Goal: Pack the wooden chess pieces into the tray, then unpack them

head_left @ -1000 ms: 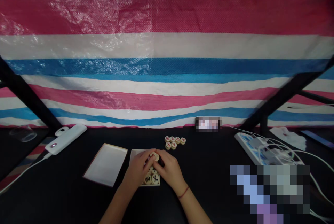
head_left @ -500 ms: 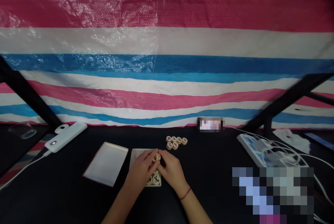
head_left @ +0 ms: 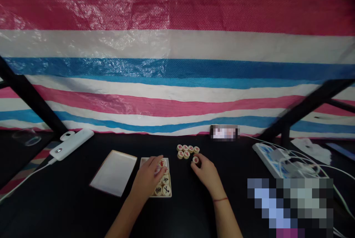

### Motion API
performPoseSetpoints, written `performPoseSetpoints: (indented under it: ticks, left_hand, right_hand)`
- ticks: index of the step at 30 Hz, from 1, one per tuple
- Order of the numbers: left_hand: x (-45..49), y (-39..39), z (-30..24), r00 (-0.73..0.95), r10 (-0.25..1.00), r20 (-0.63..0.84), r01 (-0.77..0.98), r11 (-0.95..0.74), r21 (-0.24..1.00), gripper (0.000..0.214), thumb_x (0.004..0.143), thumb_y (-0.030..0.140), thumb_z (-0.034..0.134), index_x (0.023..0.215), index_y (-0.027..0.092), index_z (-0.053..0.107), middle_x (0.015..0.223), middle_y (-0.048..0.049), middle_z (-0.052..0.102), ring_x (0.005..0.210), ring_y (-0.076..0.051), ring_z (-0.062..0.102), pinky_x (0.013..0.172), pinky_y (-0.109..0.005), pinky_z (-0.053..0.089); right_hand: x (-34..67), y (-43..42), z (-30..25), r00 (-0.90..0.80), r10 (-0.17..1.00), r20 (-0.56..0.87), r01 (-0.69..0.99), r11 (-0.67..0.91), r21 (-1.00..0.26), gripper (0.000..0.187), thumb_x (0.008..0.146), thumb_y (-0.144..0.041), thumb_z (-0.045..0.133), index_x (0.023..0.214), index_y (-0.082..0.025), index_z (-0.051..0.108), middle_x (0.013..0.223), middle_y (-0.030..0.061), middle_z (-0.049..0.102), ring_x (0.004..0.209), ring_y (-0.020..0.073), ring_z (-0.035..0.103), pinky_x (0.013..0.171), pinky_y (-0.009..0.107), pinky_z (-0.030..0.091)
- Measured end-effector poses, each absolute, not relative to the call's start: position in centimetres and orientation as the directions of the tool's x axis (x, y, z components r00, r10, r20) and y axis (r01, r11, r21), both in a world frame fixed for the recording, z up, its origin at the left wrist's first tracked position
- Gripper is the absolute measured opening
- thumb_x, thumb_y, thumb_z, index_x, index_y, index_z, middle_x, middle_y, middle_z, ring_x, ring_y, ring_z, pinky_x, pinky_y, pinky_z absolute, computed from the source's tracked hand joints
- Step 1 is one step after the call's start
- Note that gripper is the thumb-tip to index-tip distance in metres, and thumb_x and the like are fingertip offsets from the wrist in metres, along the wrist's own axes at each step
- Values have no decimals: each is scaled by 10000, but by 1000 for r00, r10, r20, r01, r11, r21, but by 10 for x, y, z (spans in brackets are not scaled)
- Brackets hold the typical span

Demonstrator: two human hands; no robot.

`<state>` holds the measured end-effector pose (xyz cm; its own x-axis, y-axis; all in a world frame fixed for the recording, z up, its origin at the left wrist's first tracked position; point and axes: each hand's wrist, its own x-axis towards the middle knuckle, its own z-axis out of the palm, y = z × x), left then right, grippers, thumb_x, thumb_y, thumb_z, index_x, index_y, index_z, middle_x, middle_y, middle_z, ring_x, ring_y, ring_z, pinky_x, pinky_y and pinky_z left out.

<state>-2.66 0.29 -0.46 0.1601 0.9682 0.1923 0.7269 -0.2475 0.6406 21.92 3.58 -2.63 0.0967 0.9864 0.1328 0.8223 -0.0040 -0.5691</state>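
a screened-off nook, by the look of it (home or office, i cannot tell): striped tarp [head_left: 177, 97] behind a black desk [head_left: 69, 212], slanting bars [head_left: 36, 100] at both sides, a crowded power strip [head_left: 265, 154].

I see a striped sheet [head_left: 177, 45] hung behind the black bench [head_left: 69, 208] | far left: clear cup [head_left: 27, 138], left of a long white device [head_left: 72, 144] | pixelated object [head_left: 224, 133] near the sheet's foot | right: power strip [head_left: 266, 155] among tangled white cables [head_left: 297, 166]
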Motion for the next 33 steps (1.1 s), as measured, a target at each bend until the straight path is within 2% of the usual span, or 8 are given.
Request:
performPoseSetpoints:
  ticks: [4,10,14,19,22,28,31,33]
  left_hand:
    - [-27,3,-4,167,969,179,739,-244,628,353,890,306,519,1229,235,586,1167,-55,657,1059,-218,620,949,-371,488]
    - [-27,4,-5,191,964,182,753,-263,603,343,895,315,520,1221,239,594,1151,-54,668,1054,-221,619,940,-371,486]
    - [-27,4,-5,196,963,184,758,-268,595,345,893,323,521,1217,232,599,1145,-57,669,1049,-219,627,930,-367,494]
    - [-27,5,-6,198,967,162,767,-256,588,356,896,337,524,1227,227,595,1159,-63,663,1058,-226,625,940,-381,492]
    - [-27,5,-8,202,964,175,763,-267,589,351,895,332,525,1224,233,597,1148,-56,665,1050,-224,628,935,-381,497]
    - [-26,3,-8,193,948,255,742,-311,594,362,866,248,521,1219,244,601,1164,-62,631,993,-211,640,896,-362,519]
    - [-23,2,-11,210,943,258,726,-327,605,367,875,254,505,1232,260,591,1147,-63,626,967,-203,641,898,-363,515]
    - [-20,1,-13,240,934,265,715,-355,603,363,878,258,507,1230,262,592,1137,-64,629,983,-205,637,914,-362,506]
  right_hand:
    - [217,35,-26,135,990,35,851,-98,-516,275,814,-226,490,1069,-188,586,899,50,685,796,197,656,659,249,416]
    - [218,34,-29,86,989,120,846,-9,-533,200,838,-336,517,953,-198,607,898,51,644,809,195,627,672,261,407]
    - [221,35,-30,134,987,92,846,-65,-530,253,811,-331,561,1021,-192,583,845,26,613,729,172,606,618,250,386]
    - [221,34,-29,130,989,75,847,-71,-527,81,795,-250,543,867,-214,545,755,-12,586,659,147,579,570,231,343]
    - [220,35,-30,114,986,121,832,-28,-554,27,799,-236,521,813,-217,534,780,1,608,688,154,593,585,233,355]
    - [220,36,-30,108,975,194,780,38,-625,74,810,-263,496,821,-213,549,808,25,629,713,173,604,613,251,395]
    - [206,33,-21,103,964,246,699,106,-707,160,857,-337,487,867,-203,575,812,36,636,695,170,592,637,263,420]
    - [188,27,-14,12,966,257,603,198,-773,203,877,-377,500,908,-199,593,773,20,624,639,148,565,629,254,430]
